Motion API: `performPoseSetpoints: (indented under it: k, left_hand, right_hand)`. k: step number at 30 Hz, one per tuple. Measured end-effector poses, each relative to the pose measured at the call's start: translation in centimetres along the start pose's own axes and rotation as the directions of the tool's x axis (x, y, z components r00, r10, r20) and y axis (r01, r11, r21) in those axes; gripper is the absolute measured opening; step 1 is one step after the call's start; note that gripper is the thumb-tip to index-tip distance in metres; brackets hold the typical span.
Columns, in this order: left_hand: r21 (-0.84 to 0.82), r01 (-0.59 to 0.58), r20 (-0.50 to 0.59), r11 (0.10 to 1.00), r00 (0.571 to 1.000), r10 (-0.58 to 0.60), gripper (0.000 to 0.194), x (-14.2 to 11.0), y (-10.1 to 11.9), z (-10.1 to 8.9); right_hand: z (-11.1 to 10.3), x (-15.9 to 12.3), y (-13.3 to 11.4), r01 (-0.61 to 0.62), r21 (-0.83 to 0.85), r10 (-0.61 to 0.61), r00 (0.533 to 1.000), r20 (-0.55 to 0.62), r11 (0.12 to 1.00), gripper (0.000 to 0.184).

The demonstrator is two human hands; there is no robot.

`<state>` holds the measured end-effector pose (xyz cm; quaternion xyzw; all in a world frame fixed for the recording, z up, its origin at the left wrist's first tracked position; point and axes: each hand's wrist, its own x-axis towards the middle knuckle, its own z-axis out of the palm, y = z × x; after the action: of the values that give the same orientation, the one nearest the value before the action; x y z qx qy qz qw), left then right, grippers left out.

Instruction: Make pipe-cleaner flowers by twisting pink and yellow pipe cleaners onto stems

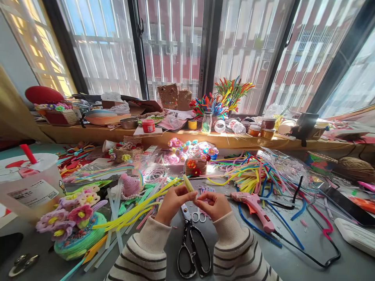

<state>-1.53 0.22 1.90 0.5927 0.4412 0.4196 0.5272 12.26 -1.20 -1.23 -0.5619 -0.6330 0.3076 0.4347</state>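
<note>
Between the fingers of my left hand (176,202) is a short, pale yellow pipe cleaner (188,183), its upper end sticking up past the thumb. My right hand (215,204) pinches at its lower end, where the fingertips of both hands meet and hide part of it. Below my hands, black-handled scissors (193,249) lie with their handles toward me. A small pair of white-handled scissors (199,216) rests just behind them. Loose yellow pipe cleaners (140,210) fan out by my left wrist. A pink glue gun (256,207) lies to the right of my right hand.
At left stand a drink cup (32,191) with a red straw and a green pot of fuzzy flowers (79,230). Glue sticks (113,226) lie beside them. The glue gun's black cord (316,265) loops at right. Jars and a pipe-cleaner bunch (231,95) line the windowsill.
</note>
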Motion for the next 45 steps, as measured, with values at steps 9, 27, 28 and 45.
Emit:
performPoseSetpoints:
  k: [9,27,28,45]
  left_hand:
    - [-0.032,0.03,-0.178,0.999,0.983,-0.035,0.023,0.6,-1.4,0.5]
    - [-0.387,0.043,0.372,0.921,0.921,0.114,0.026,-0.4,0.1,-0.2]
    - [-0.402,0.047,0.375,0.914,0.919,0.118,0.023,-0.4,0.1,-0.2]
    - [-0.041,0.058,-0.072,0.997,0.996,-0.06,0.017,0.3,-0.7,0.6]
  right_hand:
    - [0.4,-0.9,-1.3,0.239,-0.567,-0.353,0.93,-0.099,0.788,0.015]
    - [-1.8,-0.6,-1.7,-0.29,0.517,0.069,0.912,0.404,0.805,0.024]
    - [-1.9,-0.7,-1.8,-0.34,0.532,0.075,0.886,0.457,0.776,0.025]
    - [0.1,-0.3,-0.4,0.067,-0.155,-0.068,0.998,-0.003,0.986,0.017]
